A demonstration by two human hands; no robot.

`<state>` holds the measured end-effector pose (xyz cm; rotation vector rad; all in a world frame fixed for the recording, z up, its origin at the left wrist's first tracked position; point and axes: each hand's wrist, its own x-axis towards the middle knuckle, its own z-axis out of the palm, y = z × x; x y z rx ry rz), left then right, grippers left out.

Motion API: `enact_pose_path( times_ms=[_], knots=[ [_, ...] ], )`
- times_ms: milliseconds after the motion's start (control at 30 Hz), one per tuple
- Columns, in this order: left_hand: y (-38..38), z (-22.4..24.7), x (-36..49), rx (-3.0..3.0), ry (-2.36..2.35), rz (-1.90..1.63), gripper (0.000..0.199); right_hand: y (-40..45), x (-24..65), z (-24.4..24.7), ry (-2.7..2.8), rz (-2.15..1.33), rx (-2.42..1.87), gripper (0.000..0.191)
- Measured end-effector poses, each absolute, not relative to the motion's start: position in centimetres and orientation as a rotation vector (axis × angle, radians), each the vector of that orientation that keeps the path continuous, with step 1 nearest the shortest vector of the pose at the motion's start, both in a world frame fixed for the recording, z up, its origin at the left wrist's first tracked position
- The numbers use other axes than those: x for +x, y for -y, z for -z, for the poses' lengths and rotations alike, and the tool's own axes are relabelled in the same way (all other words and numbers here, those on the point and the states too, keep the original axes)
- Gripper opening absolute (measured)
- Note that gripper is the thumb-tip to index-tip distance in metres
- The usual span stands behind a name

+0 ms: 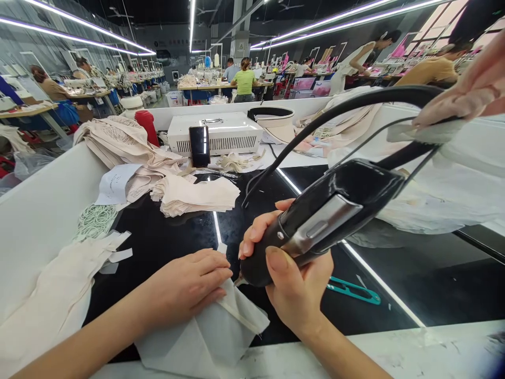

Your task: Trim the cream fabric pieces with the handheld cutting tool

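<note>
Pale cloth on the black table, held down by our left hand, which lies flat, fingers together. Our right hand grips the tool, tip near the left fingertips. A slip there could catch them, we judge; light pressing might let the cloth skew. The cable arches overhead; a tug might drag the tip astray. Another person's hand is near it. Snips right of our grip. Beyond: fabric stack, phone, white box.
</note>
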<state>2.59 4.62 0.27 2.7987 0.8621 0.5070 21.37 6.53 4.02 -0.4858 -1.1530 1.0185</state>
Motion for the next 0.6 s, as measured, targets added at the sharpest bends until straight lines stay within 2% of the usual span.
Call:
enact_pose_path(
  times_ms=[167,600],
  knots=[
    [-5.0,-0.3,2.2,2.679,-0.889,-0.444,0.024,-6.5,21.4,-4.2,1.156,-1.013,-0.500,0.033],
    [-4.0,-0.2,1.2,2.738,-0.892,-0.482,0.024,-6.4,21.4,-4.2,1.128,-1.030,-0.499,0.046]
  ],
)
